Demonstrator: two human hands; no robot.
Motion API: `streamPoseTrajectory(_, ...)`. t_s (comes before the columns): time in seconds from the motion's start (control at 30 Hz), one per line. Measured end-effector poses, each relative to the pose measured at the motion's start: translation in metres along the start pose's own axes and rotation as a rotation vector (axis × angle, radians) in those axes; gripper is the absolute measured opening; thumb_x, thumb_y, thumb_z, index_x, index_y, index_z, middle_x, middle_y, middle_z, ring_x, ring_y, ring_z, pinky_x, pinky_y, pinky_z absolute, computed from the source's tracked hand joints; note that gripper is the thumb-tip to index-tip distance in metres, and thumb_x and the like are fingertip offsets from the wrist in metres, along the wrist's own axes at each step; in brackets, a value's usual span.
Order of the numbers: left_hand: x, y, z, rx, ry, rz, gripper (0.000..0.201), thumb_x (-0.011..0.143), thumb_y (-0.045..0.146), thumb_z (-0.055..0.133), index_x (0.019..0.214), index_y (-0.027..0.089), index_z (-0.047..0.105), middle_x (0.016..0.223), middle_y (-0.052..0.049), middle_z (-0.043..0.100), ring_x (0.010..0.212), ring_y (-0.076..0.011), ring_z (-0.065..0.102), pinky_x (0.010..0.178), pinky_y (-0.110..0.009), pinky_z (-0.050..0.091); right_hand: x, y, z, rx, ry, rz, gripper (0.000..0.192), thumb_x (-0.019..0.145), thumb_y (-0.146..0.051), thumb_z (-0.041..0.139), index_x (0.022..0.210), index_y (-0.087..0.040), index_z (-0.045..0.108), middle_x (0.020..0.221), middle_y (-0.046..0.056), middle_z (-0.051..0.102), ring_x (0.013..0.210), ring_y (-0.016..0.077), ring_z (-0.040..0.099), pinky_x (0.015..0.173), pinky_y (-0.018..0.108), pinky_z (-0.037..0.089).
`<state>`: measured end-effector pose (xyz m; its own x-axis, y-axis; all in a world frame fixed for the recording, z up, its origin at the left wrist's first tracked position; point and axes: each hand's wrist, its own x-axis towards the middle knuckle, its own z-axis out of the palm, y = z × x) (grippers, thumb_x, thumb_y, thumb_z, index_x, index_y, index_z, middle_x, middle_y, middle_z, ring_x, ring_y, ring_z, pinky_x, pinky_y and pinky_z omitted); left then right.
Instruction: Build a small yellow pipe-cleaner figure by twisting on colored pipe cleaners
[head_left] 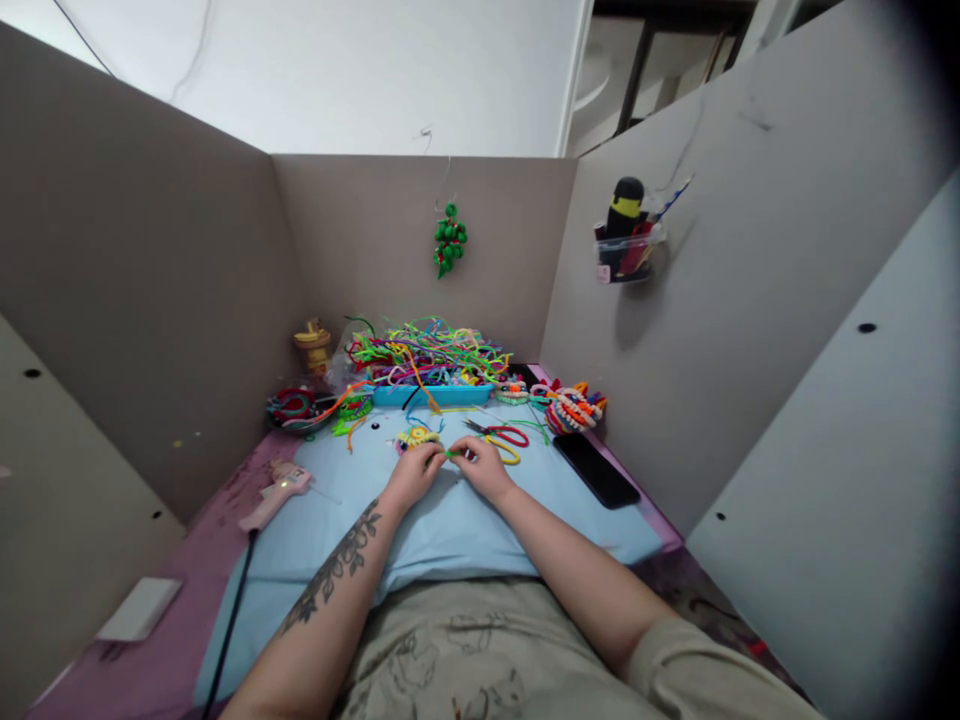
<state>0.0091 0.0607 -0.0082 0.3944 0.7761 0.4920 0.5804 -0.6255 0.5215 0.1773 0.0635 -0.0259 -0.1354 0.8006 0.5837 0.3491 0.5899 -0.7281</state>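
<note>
My left hand (417, 474) and my right hand (481, 468) meet low over the blue cloth (457, 525), fingers pinched together. Between the fingertips shows a small green piece (449, 454), perhaps cord; most of it is hidden. Just beyond my left hand lies a yellow, multicoloured braided-looking piece (418, 437), partly covered by the fingers. Scissors (504, 440) with red and yellow handles rest past my right hand, blades apart and pointing left.
A blue tray (431, 396) heaped with colourful cords (435, 350) stands at the back. To the left lies a pink glue gun (277, 498) with a black cable. On the right are a phone (596, 470) and an orange-white corded bundle (574, 408). Grey panels (420, 210) surround the table.
</note>
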Motion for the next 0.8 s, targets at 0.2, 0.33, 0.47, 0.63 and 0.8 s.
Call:
streamPoseTrajectory(0.2,-0.002,-0.001,0.002,-0.019,0.031,0.034,0.021,0.081,0.031,0.051,0.093,0.018,0.063,0.091,-0.007,0.067,0.086,-0.0182,0.061,0.078,-0.03,0.046,0.0,-0.004,-0.001,-0.018,-0.011,-0.017,0.017,0.071,-0.017,0.056,0.087,-0.019,0.063,0.082,0.002,0.064,0.07,0.0137,0.056,0.063,0.025,0.045)
streamPoseTrajectory(0.33,-0.002,-0.004,0.002,-0.009,0.108,0.015,0.02,0.081,0.03,0.052,0.094,0.018,0.062,0.095,-0.007,0.066,0.089,-0.0186,0.06,0.081,-0.031,0.046,-0.001,-0.006,-0.002,0.003,0.004,0.008,0.026,0.073,-0.02,0.056,0.099,-0.019,0.059,0.091,0.004,0.063,0.071,0.0136,0.057,0.061,0.024,0.045)
streamPoseTrajectory(0.47,-0.002,-0.009,0.003,-0.004,0.1,0.024,0.02,0.08,0.03,0.054,0.094,0.019,0.062,0.095,-0.007,0.066,0.089,-0.0189,0.06,0.08,-0.032,0.046,-0.001,-0.007,-0.002,0.026,0.023,0.052,0.02,0.077,-0.024,0.053,0.095,-0.018,0.061,0.085,0.005,0.065,0.073,0.015,0.058,0.061,0.025,0.045)
streamPoseTrajectory(0.63,-0.001,-0.009,0.003,-0.005,0.076,0.002,0.022,0.081,0.033,0.052,0.093,0.018,0.063,0.094,-0.007,0.066,0.089,-0.0186,0.06,0.081,-0.03,0.044,0.001,-0.01,-0.003,0.049,-0.02,0.059,0.013,0.075,-0.025,0.056,0.082,-0.018,0.064,0.076,0.003,0.065,0.069,0.0147,0.058,0.062,0.025,0.045)
streamPoseTrajectory(0.8,0.0,-0.002,0.002,0.001,-0.012,0.002,0.027,0.086,0.033,0.043,0.083,0.017,0.065,0.082,-0.006,0.066,0.078,-0.0162,0.059,0.072,-0.025,0.043,0.001,-0.011,-0.001,0.047,0.009,0.038,0.008,0.072,-0.021,0.059,0.076,-0.017,0.065,0.073,0.003,0.065,0.067,0.0144,0.057,0.063,0.026,0.046)
